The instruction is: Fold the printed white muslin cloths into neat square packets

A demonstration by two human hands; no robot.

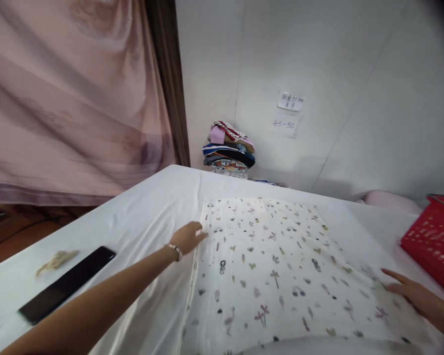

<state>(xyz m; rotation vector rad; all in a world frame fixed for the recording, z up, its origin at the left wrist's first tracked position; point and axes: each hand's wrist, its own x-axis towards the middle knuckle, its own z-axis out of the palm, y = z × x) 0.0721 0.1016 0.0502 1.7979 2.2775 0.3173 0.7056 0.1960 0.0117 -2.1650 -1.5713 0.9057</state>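
Note:
A white cloth (266, 266) printed with small palm trees, birds and rainbows lies spread over the white-covered table. At its left edge is my left hand (188, 237), wearing a bracelet on the wrist. Its fingers are slightly bent and apart, close above or touching the cloth's border. My right hand (416, 296) is by the cloth's right side, index finger stretched out and another finger apart from it, apparently resting on the fabric. The cloth's near edge curves up toward me at the bottom and is partly out of view.
A black phone-like slab (68, 283) and a crumpled beige scrap (57, 260) lie on the table's left side. Folded fabrics (229, 150) are stacked at the wall. A red plastic basket (434, 241) stands at the right. A pink curtain (70, 98) hangs at the left.

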